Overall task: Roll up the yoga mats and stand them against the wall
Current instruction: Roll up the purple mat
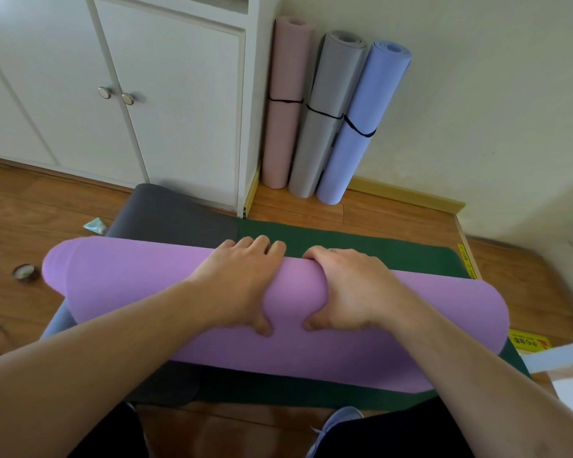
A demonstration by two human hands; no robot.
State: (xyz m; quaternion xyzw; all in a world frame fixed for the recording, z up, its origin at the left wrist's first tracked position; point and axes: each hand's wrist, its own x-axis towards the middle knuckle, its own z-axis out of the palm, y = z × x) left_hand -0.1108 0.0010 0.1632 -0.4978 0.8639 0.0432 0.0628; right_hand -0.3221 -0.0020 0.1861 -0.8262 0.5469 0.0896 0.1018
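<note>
Two hands on the purple mat [119, 292], which is rolled up with its long axis running left-right across the green mat [361, 249] on the wooden floor [20, 200]. A dark grey mat [166, 213] lies alongside, and three rolled mats [325, 120] stand against the wall. Left hand [242, 279] and right hand [348, 285] each curl their grip over the roll, fingers on the far side, thumbs near.
</note>
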